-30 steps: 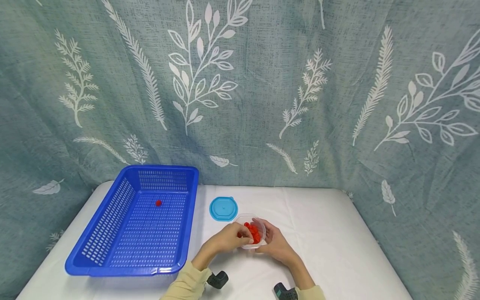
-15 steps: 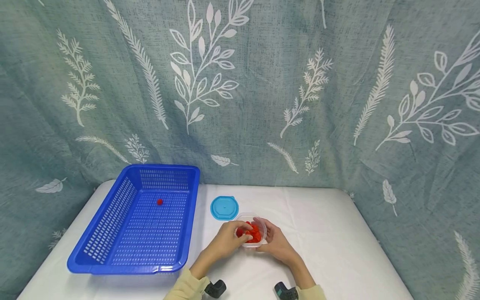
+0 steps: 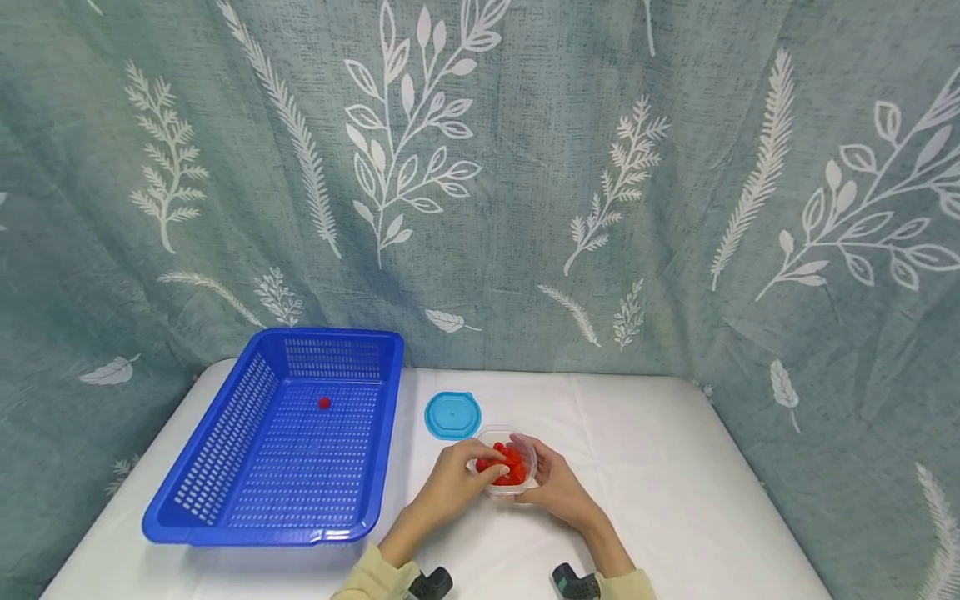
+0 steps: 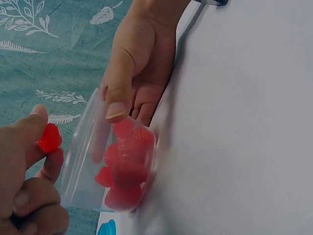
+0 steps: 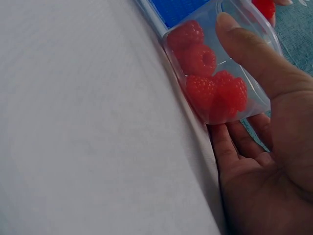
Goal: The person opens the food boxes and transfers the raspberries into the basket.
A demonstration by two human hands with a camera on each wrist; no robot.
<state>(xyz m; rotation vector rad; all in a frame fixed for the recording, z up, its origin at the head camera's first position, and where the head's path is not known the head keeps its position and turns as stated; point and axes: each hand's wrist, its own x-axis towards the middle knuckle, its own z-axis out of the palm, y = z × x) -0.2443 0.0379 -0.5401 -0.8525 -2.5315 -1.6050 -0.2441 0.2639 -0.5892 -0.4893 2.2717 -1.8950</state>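
My left hand (image 3: 450, 482) is above the near-left rim of a clear plastic container (image 3: 528, 460). In the left wrist view, its thumb and a finger pinch one red raspberry (image 4: 50, 138), held apart from the container wall. My right hand (image 3: 558, 487) holds the container from the right, thumb at one side and fingers round the other, as the right wrist view shows. Several raspberries (image 5: 201, 59) lie inside, seen through the wall. Just behind the container, a blue lid (image 3: 453, 415) lies flat on the white table.
To the left stands a blue perforated basket (image 3: 300, 492) with a single red raspberry (image 3: 324, 402) on its floor. A white cloth (image 3: 645, 450) covers the table. Behind it hangs a green curtain (image 3: 510, 208) with white leaf prints.
My left fingers have lifted a little from among the raspberries toward the rim. The right hand keeps its hold on the container. The head view has shifted slightly.
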